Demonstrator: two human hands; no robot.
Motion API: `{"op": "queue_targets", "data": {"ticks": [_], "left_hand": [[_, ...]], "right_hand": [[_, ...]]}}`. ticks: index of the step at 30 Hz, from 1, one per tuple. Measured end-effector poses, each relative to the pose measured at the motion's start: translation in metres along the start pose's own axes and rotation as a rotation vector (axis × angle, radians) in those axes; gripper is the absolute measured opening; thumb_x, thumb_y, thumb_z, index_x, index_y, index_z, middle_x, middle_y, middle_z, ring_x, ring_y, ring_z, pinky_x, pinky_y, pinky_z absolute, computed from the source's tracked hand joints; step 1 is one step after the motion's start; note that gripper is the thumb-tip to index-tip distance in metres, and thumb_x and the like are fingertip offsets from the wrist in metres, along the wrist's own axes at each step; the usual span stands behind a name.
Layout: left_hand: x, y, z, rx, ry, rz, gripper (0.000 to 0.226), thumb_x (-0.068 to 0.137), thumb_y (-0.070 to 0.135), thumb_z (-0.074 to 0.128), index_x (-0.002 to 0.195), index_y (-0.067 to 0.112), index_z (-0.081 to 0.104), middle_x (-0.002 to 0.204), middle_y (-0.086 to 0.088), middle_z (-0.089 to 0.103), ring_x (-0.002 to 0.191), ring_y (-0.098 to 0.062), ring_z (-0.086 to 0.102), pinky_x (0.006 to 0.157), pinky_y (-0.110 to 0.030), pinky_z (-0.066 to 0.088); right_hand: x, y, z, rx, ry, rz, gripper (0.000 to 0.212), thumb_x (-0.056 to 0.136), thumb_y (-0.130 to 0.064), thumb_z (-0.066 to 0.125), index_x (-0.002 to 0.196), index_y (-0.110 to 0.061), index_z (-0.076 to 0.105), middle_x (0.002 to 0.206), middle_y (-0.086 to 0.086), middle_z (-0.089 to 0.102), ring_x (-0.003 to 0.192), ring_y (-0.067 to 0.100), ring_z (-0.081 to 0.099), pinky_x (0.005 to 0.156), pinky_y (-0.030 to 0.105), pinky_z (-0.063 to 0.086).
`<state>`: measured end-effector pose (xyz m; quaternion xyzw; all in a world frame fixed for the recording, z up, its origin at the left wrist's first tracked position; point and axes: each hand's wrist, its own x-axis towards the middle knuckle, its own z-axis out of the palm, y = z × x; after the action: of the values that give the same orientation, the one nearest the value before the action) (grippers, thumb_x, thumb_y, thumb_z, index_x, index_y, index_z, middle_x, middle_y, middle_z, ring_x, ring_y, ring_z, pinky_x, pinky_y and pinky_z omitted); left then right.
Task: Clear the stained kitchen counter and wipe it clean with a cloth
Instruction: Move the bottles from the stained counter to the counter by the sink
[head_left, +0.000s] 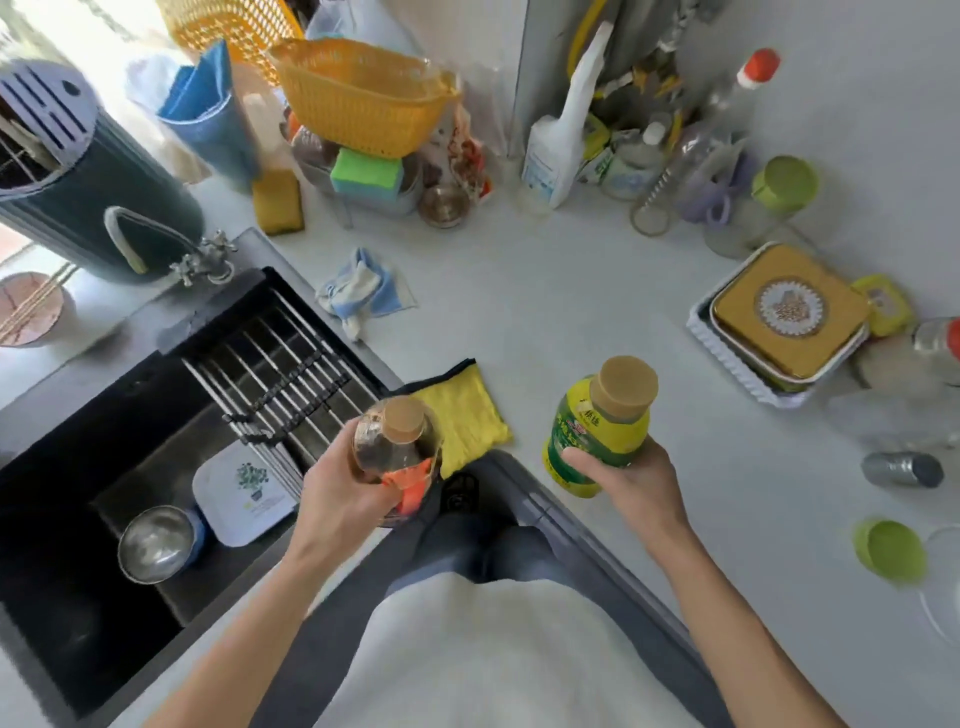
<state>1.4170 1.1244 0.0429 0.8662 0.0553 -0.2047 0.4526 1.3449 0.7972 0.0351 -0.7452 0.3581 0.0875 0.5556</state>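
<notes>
Both our bare forearms reach forward from the near edge, each hand wrapped around a bottle held above the counter's front edge. Our left hand (345, 486) grips a clear bottle of dark liquid with an orange label and a tan cap (396, 441); our right hand (631, 475) grips a yellow-green labelled bottle with a tan cap (602, 426). Between the two bottles, just beyond them, we see a folded yellow cloth with a dark border (465, 410) lying flat on the pale grey kitchen counter (571, 291), right beside the black sink (130, 415). Farther off, a crumpled blue-and-white rag (363, 291) rests near the tap. On the right sits a square gold tin (787, 312) in a white ribbed tray, and a yellow plastic basket (363, 93) stands at the far side.
</notes>
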Motion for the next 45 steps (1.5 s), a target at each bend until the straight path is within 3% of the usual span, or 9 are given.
{"op": "queue_targets", "data": {"ticks": [3, 7, 11, 24, 27, 30, 35, 39, 45], "left_hand": [[0.049, 0.030, 0.011, 0.004, -0.060, 0.072, 0.063, 0.068, 0.026, 0.094, 0.120, 0.047, 0.064, 0.102, 0.026, 0.077, 0.093, 0.007, 0.072, 0.079, -0.021, 0.056], [0.106, 0.074, 0.036, 0.002, -0.099, 0.150, 0.061, 0.066, 0.031, 0.094, 0.117, 0.048, 0.064, 0.100, 0.028, 0.076, 0.091, 0.009, 0.071, 0.069, -0.006, 0.052], [0.154, 0.111, 0.068, -0.038, -0.080, 0.207, 0.063, 0.064, 0.039, 0.095, 0.118, 0.050, 0.064, 0.104, 0.029, 0.075, 0.096, 0.009, 0.070, 0.079, -0.012, 0.055], [0.263, 0.161, 0.136, -0.102, 0.001, 0.276, 0.064, 0.067, 0.027, 0.092, 0.121, 0.044, 0.063, 0.102, 0.027, 0.073, 0.095, 0.010, 0.067, 0.076, -0.006, 0.050], [0.280, 0.166, 0.140, -0.170, -0.002, 0.298, 0.070, 0.067, 0.022, 0.094, 0.128, 0.037, 0.063, 0.109, 0.018, 0.076, 0.102, 0.001, 0.071, 0.090, -0.019, 0.056], [0.289, 0.169, 0.145, -0.230, -0.006, 0.297, 0.069, 0.069, 0.020, 0.094, 0.130, 0.029, 0.063, 0.111, 0.012, 0.077, 0.103, -0.005, 0.073, 0.095, -0.030, 0.060], [0.294, 0.175, 0.153, -0.279, 0.009, 0.304, 0.073, 0.068, 0.023, 0.097, 0.133, 0.027, 0.063, 0.111, 0.015, 0.077, 0.101, 0.003, 0.071, 0.084, -0.007, 0.052], [0.296, 0.177, 0.149, -0.272, -0.029, 0.329, 0.073, 0.068, 0.029, 0.097, 0.132, 0.025, 0.063, 0.109, 0.022, 0.075, 0.100, 0.008, 0.070, 0.083, -0.003, 0.049], [0.288, 0.178, 0.141, -0.218, -0.062, 0.314, 0.081, 0.072, 0.031, 0.095, 0.141, 0.024, 0.053, 0.118, 0.016, 0.069, 0.104, 0.013, 0.063, 0.084, -0.002, 0.045]], "right_hand": [[0.023, -0.012, -0.004, 0.069, 0.099, 0.009, 0.058, 0.055, -0.059, 0.089, 0.105, -0.031, 0.075, 0.096, -0.022, 0.078, 0.090, -0.004, 0.073, 0.083, 0.027, 0.057], [0.064, -0.025, -0.009, 0.143, 0.207, -0.013, 0.063, 0.057, -0.060, 0.089, 0.111, -0.030, 0.075, 0.101, -0.018, 0.079, 0.098, 0.003, 0.074, 0.091, 0.034, 0.059], [0.111, -0.038, -0.007, 0.165, 0.241, -0.045, 0.064, 0.058, -0.058, 0.089, 0.113, -0.030, 0.074, 0.102, -0.019, 0.079, 0.099, 0.003, 0.073, 0.093, 0.035, 0.059], [0.221, -0.069, 0.014, 0.163, 0.273, -0.178, 0.053, 0.071, -0.040, 0.092, 0.119, -0.029, 0.071, 0.095, -0.030, 0.072, 0.091, -0.019, 0.065, 0.075, 0.000, 0.046], [0.237, -0.075, 0.015, 0.183, 0.282, -0.194, 0.050, 0.071, -0.037, 0.092, 0.116, -0.031, 0.071, 0.090, -0.037, 0.072, 0.090, -0.017, 0.066, 0.073, -0.001, 0.046], [0.248, -0.079, 0.015, 0.196, 0.289, -0.208, 0.051, 0.070, -0.038, 0.092, 0.116, -0.031, 0.070, 0.092, -0.040, 0.071, 0.091, -0.015, 0.067, 0.074, 0.000, 0.047], [0.259, -0.083, 0.011, 0.187, 0.284, -0.222, 0.051, 0.071, -0.037, 0.093, 0.116, -0.027, 0.071, 0.091, -0.033, 0.074, 0.091, -0.012, 0.069, 0.076, 0.003, 0.050], [0.264, -0.087, 0.008, 0.177, 0.270, -0.225, 0.056, 0.069, -0.041, 0.092, 0.119, -0.026, 0.071, 0.102, -0.020, 0.077, 0.096, -0.006, 0.071, 0.087, 0.018, 0.056], [0.257, -0.084, 0.004, 0.122, 0.202, -0.181, 0.087, 0.063, -0.044, 0.091, 0.140, -0.034, 0.051, 0.121, -0.025, 0.068, 0.115, 0.000, 0.065, 0.097, 0.023, 0.051]]}}
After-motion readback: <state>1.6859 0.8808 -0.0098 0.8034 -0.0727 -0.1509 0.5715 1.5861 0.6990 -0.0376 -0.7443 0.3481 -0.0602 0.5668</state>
